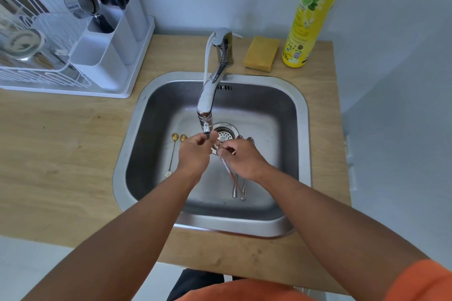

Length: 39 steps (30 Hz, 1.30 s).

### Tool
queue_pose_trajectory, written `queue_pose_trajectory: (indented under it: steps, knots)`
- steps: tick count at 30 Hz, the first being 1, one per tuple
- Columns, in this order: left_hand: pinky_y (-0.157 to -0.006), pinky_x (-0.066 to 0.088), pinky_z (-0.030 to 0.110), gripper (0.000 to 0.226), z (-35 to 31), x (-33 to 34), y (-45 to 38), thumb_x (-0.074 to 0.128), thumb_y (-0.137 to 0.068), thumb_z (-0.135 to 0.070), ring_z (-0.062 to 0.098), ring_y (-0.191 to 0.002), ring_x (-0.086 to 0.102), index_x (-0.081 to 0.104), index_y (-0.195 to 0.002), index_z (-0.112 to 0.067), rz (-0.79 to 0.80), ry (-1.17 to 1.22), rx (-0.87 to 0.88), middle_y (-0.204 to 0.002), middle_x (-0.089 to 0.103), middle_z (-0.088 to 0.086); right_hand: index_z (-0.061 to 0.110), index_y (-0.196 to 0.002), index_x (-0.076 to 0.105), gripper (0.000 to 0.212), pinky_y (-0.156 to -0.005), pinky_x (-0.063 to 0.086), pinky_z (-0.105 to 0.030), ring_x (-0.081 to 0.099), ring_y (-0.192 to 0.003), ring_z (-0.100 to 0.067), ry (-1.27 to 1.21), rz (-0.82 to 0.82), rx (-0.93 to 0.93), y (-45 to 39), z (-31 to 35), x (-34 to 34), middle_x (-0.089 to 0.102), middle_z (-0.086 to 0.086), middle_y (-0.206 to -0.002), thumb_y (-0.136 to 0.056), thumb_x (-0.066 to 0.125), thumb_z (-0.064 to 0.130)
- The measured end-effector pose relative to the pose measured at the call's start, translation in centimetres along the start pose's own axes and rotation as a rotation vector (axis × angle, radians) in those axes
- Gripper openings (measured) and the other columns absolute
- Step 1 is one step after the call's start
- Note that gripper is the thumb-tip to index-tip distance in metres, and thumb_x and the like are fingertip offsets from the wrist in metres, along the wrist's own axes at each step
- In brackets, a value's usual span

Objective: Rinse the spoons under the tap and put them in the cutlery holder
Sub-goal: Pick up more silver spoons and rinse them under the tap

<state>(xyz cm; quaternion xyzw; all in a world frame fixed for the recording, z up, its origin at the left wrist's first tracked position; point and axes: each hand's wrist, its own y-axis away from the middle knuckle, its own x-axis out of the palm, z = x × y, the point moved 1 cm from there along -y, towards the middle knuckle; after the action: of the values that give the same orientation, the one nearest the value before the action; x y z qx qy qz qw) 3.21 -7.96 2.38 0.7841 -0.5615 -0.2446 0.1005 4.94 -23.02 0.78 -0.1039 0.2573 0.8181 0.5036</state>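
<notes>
Both my hands are over the steel sink (302, 115), right below the tap (208, 100) spout. My right hand (242, 156) pinches a silver spoon (228, 170) by its handle, which slants down and right. My left hand (195, 151) has its fingers curled at the spoon's bowl end, under the spout. Two more silver spoons (238, 188) lie on the sink floor beneath my right hand. Two small gold spoons (172, 151) lie at the sink's left. The white cutlery holder (107, 56) stands back left with several utensils in it.
A white dish rack (36, 56) with a metal bowl and strainer sits behind the holder on a white tray. A yellow sponge (261, 54) and a yellow dish soap bottle (313, 12) stand behind the sink on the wooden counter (61, 149). The drain strainer (223, 133) is mid-sink.
</notes>
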Motion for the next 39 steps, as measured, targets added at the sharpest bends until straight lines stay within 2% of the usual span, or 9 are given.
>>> queue_pose_trajectory:
  steps: [4,8,14,19,21,24,29,33,39]
  knots:
    - [-0.057,0.046,0.006,0.019,0.4,-0.5,0.2,0.061,-0.104,-0.021,-0.007,-0.063,0.059,0.077,-0.097,-0.028,0.026,-0.072,0.063,-0.069,0.070,-0.024,0.026,-0.071,0.069,0.027,-0.066,0.042,-0.023,0.057,-0.067,-0.002,-0.017,0.003,0.004,0.0,0.0,-0.1,0.068,0.015,-0.072,-0.096,0.062,0.027]
    - [-0.058,0.048,0.006,0.014,0.7,-0.8,0.4,0.068,-0.100,-0.016,-0.012,-0.071,0.067,0.077,-0.103,-0.027,0.102,0.003,0.041,-0.078,0.076,-0.024,0.020,-0.077,0.073,0.023,-0.057,0.039,-0.012,0.053,-0.064,0.009,-0.013,-0.005,-0.006,0.1,0.1,-0.2,0.061,0.024,-0.061,-0.096,0.062,0.027]
    - [-0.066,0.046,0.020,0.004,0.2,-0.8,0.5,0.080,-0.090,-0.028,-0.010,-0.065,0.066,0.080,-0.092,-0.026,0.047,0.044,-0.059,-0.076,0.077,-0.021,0.021,-0.073,0.066,0.026,-0.063,0.043,-0.032,0.047,-0.059,-0.004,-0.004,0.014,-0.025,0.1,-0.5,-0.2,0.056,0.012,-0.062,-0.097,0.060,0.028]
    - [-0.064,0.047,0.022,0.033,-0.7,-0.5,0.7,0.062,-0.101,-0.046,0.004,-0.065,0.058,0.081,-0.087,-0.022,-0.023,0.033,-0.107,-0.068,0.073,-0.017,0.022,-0.071,0.066,0.028,-0.058,0.040,-0.028,0.047,-0.056,-0.002,-0.006,0.001,-0.022,0.2,-0.4,0.1,0.057,0.017,-0.059,-0.097,0.059,0.030]
    - [-0.061,0.045,0.018,0.034,-0.9,-0.5,0.7,0.053,-0.106,-0.039,0.004,-0.065,0.054,0.080,-0.093,-0.022,0.026,0.044,-0.105,-0.071,0.074,-0.017,0.021,-0.072,0.066,0.028,-0.058,0.039,-0.028,0.047,-0.056,-0.002,-0.008,0.000,-0.027,0.3,-0.5,0.0,0.056,0.015,-0.059,-0.098,0.059,0.030]
    - [-0.064,0.038,0.024,0.029,-0.8,-0.7,0.5,0.053,-0.107,-0.033,0.007,-0.071,0.051,0.079,-0.102,-0.022,0.153,0.100,-0.162,-0.076,0.074,-0.018,0.022,-0.073,0.068,0.027,-0.052,0.039,-0.015,0.048,-0.052,0.001,-0.102,0.001,-0.002,0.4,-0.6,-0.3,0.057,0.017,-0.056,-0.099,0.060,0.028]
    - [-0.060,0.031,0.024,0.029,0.1,-0.6,0.4,0.055,-0.107,-0.026,0.008,-0.068,0.042,0.073,-0.121,-0.009,0.265,0.289,-0.262,-0.090,0.063,-0.005,0.026,-0.073,0.070,0.027,-0.055,0.040,-0.009,0.050,-0.056,0.003,-0.197,0.006,0.015,0.7,-0.4,-0.5,0.063,0.013,-0.066,-0.099,0.064,0.025]
    - [-0.059,0.029,0.025,0.031,-0.3,-0.2,0.8,0.061,-0.097,-0.046,0.008,-0.063,0.040,0.075,-0.106,-0.020,0.268,0.398,-0.293,-0.073,0.063,-0.011,0.018,-0.080,0.073,0.023,-0.058,0.040,-0.015,0.048,-0.059,0.000,-0.181,0.037,-0.008,0.7,0.1,-0.6,0.063,0.010,-0.069,-0.099,0.063,0.027]
    - [-0.057,0.027,0.025,0.035,-1.0,-0.7,0.5,0.055,-0.103,-0.048,0.007,-0.059,0.039,0.070,-0.082,-0.025,0.262,0.392,-0.346,-0.070,0.061,-0.012,0.013,-0.080,0.070,0.025,-0.056,0.035,-0.020,0.042,-0.054,0.000,-0.123,0.063,-0.072,0.8,0.6,-0.7,0.050,0.016,-0.057,-0.098,0.061,0.027]
